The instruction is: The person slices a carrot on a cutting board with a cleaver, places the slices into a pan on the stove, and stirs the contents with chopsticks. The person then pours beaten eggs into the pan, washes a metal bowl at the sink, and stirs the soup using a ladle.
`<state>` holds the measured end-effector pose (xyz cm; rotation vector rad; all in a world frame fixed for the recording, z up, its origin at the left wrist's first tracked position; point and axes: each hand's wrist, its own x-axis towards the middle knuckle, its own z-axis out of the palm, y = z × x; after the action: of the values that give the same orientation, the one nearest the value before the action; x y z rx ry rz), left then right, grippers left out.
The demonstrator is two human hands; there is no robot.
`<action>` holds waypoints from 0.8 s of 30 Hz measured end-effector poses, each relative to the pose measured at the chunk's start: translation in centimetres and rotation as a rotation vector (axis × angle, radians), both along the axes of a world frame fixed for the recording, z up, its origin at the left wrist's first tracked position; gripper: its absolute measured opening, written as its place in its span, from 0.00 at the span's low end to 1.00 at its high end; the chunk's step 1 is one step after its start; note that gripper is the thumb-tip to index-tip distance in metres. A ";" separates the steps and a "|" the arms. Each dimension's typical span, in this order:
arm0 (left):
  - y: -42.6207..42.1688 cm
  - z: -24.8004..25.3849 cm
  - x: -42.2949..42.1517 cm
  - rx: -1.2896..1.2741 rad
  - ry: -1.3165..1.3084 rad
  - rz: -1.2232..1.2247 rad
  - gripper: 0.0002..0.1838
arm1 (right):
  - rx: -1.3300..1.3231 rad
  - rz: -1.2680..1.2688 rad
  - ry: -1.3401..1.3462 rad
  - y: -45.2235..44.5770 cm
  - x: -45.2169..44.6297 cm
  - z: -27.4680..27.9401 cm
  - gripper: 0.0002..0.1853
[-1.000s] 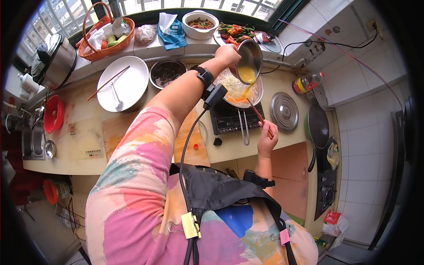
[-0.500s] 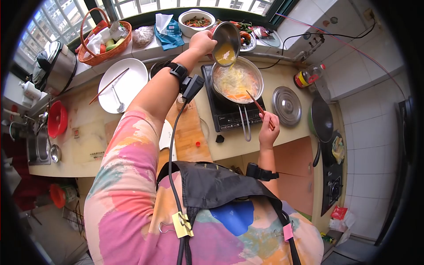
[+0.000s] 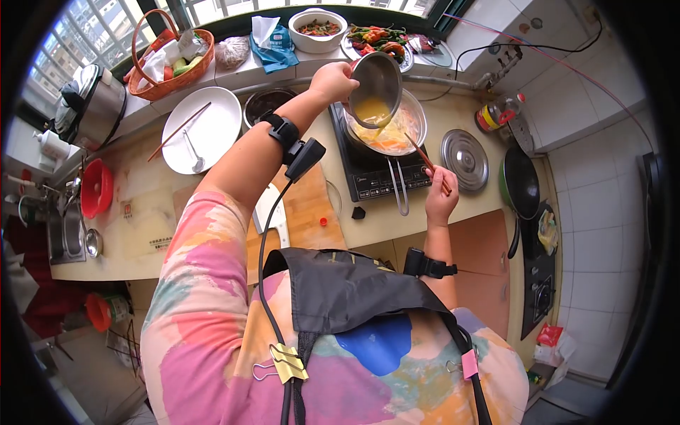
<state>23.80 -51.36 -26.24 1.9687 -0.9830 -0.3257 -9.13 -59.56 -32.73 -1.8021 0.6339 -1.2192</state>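
My left hand (image 3: 333, 81) grips the side of a metal bowl (image 3: 381, 76). The bowl is tilted over the saucepan, with yellow beaten egg (image 3: 372, 112) pooled at its lower lip. Beneath it, the saucepan (image 3: 398, 188) sits on a black induction cooker (image 3: 374, 187), its long handle pointing towards me. Pale shreds, orange strips and liquid show in the saucepan; the bowl hides part of them. In my right hand (image 3: 442, 196) is a pair of chopsticks (image 3: 427, 161), closed in the fingers, with the tips over the saucepan's right side.
Right of the cooker lie a steel lid (image 3: 465, 160), a sauce bottle (image 3: 498, 113) and a dark wok (image 3: 520, 183). A white plate (image 3: 216, 113), a cleaver (image 3: 276, 219) and a cutting board (image 3: 304, 237) are left. A basket (image 3: 198, 76), a white pot (image 3: 317, 42) and a vegetable plate (image 3: 406, 64) line the sill.
The metal bowl in my left hand has moved right and closer, now covering more of the saucepan. My right hand and the chopsticks have shifted slightly right. The whole view has shifted a little.
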 end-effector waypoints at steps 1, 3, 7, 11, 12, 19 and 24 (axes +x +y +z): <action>-0.8 0.0 -0.1 -0.014 0.035 -0.001 0.14 | 0.005 -0.001 -0.002 -0.1 -0.1 0.0 0.09; -2.3 -0.1 -0.2 -0.022 0.130 0.034 0.16 | 0.010 -0.002 -0.002 -0.2 -0.3 0.0 0.09; -4.1 1.2 -0.4 -0.084 0.112 0.051 0.11 | 0.003 0.000 -0.013 -0.2 -0.6 0.1 0.09; -3.9 2.2 0.1 -0.120 0.217 0.052 0.12 | 0.009 0.007 -0.038 0.1 -0.8 0.2 0.09; -3.4 2.8 0.2 -0.116 0.213 0.047 0.12 | 0.013 0.001 -0.041 0.2 -0.9 0.3 0.09; -0.3 3.7 0.9 -0.065 0.125 0.096 0.11 | 0.022 0.015 -0.045 0.9 -0.7 0.4 0.09; 0.5 4.0 1.0 -0.045 -0.068 0.116 0.14 | 0.000 0.016 -0.006 1.1 -0.6 0.5 0.09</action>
<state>24.79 -50.90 -22.23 1.9973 -0.9070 -0.1710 -9.73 -58.50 -32.27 -1.7993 0.6147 -1.2138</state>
